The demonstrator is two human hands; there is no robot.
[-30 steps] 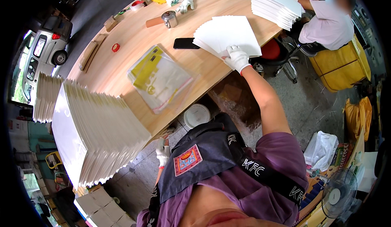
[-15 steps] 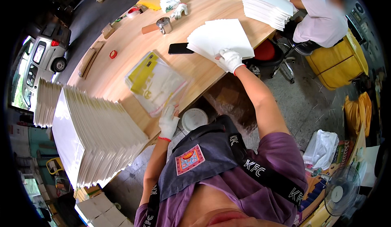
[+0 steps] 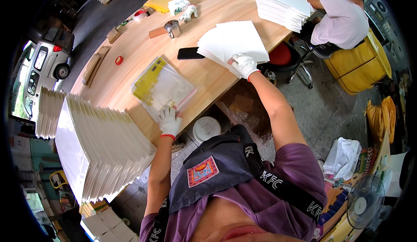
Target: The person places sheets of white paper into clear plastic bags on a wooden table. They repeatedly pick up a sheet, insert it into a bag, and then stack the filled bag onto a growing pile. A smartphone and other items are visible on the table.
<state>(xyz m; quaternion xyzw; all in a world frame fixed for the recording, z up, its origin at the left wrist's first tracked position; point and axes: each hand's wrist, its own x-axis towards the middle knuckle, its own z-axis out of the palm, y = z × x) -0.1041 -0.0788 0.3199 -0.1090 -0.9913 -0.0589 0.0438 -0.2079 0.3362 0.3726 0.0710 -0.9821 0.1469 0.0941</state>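
Observation:
My left hand [image 3: 170,121], in a white glove with bare fingertips, lies over the near corner of a stack of clear plastic bags [image 3: 176,85] with yellow print. Its fingers are spread on the plastic. At the table's near edge my right hand [image 3: 244,64], gloved the same way, pinches the near edge of a fanned stack of white sheets [image 3: 243,38]. How many sheets sit between its fingertips cannot be seen. A black phone [image 3: 190,53] lies just left of the sheets.
A tall stack of filled white packets [image 3: 108,142] stands at the table's left. A metal cup [image 3: 172,28], red tape roll [image 3: 119,60] and spare gloves [image 3: 189,13] lie farther back. At the far right, a person [image 3: 341,22] sits beside another white stack [image 3: 282,7].
My left hand has moved up and left, from the bags' near edge onto their corner. The top bag has settled flatter. My right hand stays at the white sheets, its fingertips slightly shifted.

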